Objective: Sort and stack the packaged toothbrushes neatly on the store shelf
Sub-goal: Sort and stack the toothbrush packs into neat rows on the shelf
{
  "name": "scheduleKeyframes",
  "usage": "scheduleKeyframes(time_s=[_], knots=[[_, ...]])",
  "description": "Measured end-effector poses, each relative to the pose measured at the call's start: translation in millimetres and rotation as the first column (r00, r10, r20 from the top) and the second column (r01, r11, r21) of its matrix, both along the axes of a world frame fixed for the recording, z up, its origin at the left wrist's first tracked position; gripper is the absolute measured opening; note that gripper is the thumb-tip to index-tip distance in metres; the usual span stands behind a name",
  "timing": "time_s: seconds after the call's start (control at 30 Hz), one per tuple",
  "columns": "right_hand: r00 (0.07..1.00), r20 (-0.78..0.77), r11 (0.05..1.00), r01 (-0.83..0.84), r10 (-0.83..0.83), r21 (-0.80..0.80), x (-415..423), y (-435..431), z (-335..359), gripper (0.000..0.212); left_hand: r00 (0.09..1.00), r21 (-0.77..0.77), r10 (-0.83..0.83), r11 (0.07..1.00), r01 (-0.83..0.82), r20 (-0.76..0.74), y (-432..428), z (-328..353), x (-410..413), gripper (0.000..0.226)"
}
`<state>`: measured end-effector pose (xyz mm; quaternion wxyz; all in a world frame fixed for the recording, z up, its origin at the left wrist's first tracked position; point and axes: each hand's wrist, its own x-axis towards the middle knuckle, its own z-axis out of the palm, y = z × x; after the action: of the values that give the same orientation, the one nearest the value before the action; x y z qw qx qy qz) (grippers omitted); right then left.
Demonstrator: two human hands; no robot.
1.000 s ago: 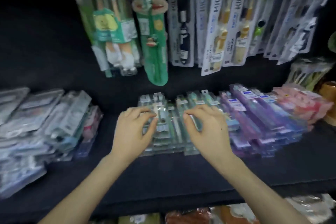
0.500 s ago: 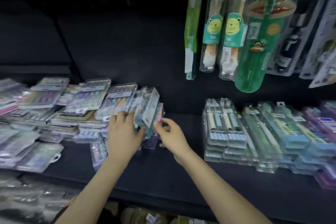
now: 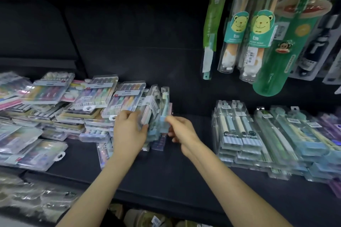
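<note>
Two hands are sorting: left hand [image 3: 129,131] is gripping the leaning bundle [image 3: 152,105], right hand [image 3: 181,131] is pinching one slim pack [image 3: 164,108] between curled fingers [image 3: 171,120] (probably needing squaring, then laying flat).

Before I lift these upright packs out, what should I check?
1. Left hand grips the upright packs: ok.
2. Right hand pinches the mint pack near its lower end: ok.
3. Bare shelf between the piles, room to set packs down: ok.
4. Left pile neat: not ok, packs lie askew and overlapping.
5. Right stack squared up: ok.
6. Number of packs in the left hand: cannot tell.
</note>
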<state>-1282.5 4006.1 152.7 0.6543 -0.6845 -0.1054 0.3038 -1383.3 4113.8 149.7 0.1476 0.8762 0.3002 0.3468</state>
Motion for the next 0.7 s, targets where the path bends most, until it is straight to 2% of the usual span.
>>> scheduleKeyframes(time_s=[0.17,0.23,0.37,0.53,0.7], knots=[[0.999,0.028,0.999,0.025,-0.024,-0.037,-2.3,-52.9,-8.7,0.020,0.990,0.043,0.075,0.997,-0.070,-0.122,-6.1,9.9,9.6,0.025],[0.999,-0.028,1.000,0.023,-0.023,-0.005,-6.0,-72.8,-10.0,0.013,0.982,0.049,0.094,0.995,-0.087,-0.163,-7.2,15.6,12.7,0.025],[0.982,-0.176,0.991,-0.053,0.073,0.120,-14.8,-106.0,-6.8,0.020,0.960,0.023,0.091,0.996,-0.088,-0.264,-11.7,20.8,15.4,0.033],[0.935,-0.308,0.977,-0.129,0.176,0.169,-23.5,-142.5,-11.0,0.029,0.992,-0.235,0.031,0.970,-0.059,-0.120,-19.4,25.5,5.9,0.034],[0.912,-0.379,0.988,-0.136,0.155,0.077,-26.9,-175.3,-24.3,0.033,0.998,-0.340,-0.017,0.940,0.034,0.053,-33.6,23.6,-13.4,0.027]])
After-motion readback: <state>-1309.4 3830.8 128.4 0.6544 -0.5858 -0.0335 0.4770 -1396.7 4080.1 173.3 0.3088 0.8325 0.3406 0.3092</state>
